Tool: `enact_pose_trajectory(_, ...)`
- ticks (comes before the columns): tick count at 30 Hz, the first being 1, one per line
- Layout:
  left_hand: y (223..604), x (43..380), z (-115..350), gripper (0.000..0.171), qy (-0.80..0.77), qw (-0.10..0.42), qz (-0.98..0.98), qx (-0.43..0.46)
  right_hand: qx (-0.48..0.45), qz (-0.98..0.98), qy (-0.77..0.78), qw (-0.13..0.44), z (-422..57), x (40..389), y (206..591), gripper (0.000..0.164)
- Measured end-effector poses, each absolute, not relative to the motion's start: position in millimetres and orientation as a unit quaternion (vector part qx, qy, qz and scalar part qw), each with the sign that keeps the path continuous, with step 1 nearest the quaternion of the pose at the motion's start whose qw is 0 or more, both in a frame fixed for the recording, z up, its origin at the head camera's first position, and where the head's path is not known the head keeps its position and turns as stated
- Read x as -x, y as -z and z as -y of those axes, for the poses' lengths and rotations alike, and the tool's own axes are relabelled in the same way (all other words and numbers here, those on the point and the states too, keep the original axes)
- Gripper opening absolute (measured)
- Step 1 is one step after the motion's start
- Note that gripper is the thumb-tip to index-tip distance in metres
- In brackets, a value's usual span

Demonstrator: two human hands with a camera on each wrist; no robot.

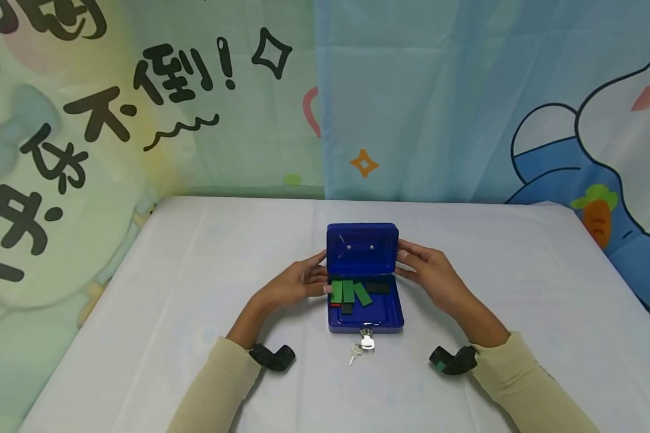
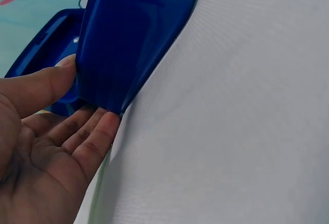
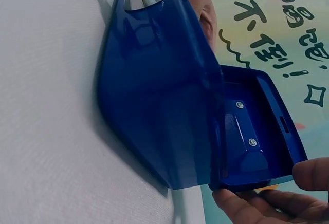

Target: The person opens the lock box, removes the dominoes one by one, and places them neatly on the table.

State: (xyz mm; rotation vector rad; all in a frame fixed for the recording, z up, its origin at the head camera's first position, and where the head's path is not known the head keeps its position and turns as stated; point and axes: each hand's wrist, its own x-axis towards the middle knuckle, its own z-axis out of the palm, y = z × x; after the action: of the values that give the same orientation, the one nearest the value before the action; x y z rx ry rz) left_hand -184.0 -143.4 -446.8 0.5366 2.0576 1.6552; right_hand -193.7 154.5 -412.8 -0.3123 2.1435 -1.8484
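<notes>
A blue metal cash box [image 1: 383, 314] stands on the table with its lid [image 1: 362, 258] raised. Inside lie several green rectangular blocks [image 1: 348, 291], a dark one [image 1: 378, 288] at the back right, and a bit of red under the leftmost. My left hand [image 1: 295, 282] holds the box's left side, thumb at the rim and fingertips round the back corner [image 2: 103, 98]. At the right, my right hand [image 1: 430, 270] holds the lid's side, its thumb on the lid's edge and its fingers near the hinge. A silver lock [image 1: 367, 340] sits at the box's front.
Keys [image 1: 355, 353] hang from the lock over the white tablecloth [image 1: 222, 240]. Printed curtains [image 1: 411, 108] rise behind and to the left of the table. A black wrist device [image 1: 273, 357] is on the left wrist, and another [image 1: 454, 361] on the right.
</notes>
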Motion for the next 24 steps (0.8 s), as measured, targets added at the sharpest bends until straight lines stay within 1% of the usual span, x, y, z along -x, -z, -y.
enact_pose_trajectory(3,447,184,143,0.083,-0.603,0.223,-0.741,-0.194,0.095,-0.756,0.635,0.126,-157,192,410,0.048)
enact_pose_trajectory(7,448,183,143,0.083,-0.605,0.225,-0.739,-0.191,0.083,-0.760,0.642,0.063,-161,190,405,0.046)
enact_pose_trajectory(9,449,184,144,0.083,-0.605,0.226,-0.739,-0.191,0.086,-0.758,0.645,0.040,-163,189,403,0.047)
enact_pose_trajectory(13,449,184,144,0.082,-0.605,0.225,-0.739,-0.192,0.101,-0.768,0.632,0.021,-164,186,398,0.056)
enact_pose_trajectory(17,449,184,144,0.082,-0.605,0.225,-0.738,-0.195,0.112,-0.786,0.608,-0.004,-161,182,393,0.059)
enact_pose_trajectory(19,449,184,144,0.082,-0.606,0.228,-0.736,-0.196,0.120,-0.794,0.595,0.008,-159,179,390,0.060)
enact_pose_trajectory(20,449,184,145,0.082,-0.607,0.229,-0.735,-0.197,0.125,-0.797,0.590,0.027,-158,177,389,0.061)
enact_pose_trajectory(24,449,185,145,0.082,-0.609,0.231,-0.733,-0.199,0.147,-0.796,0.572,0.129,-150,173,385,0.062)
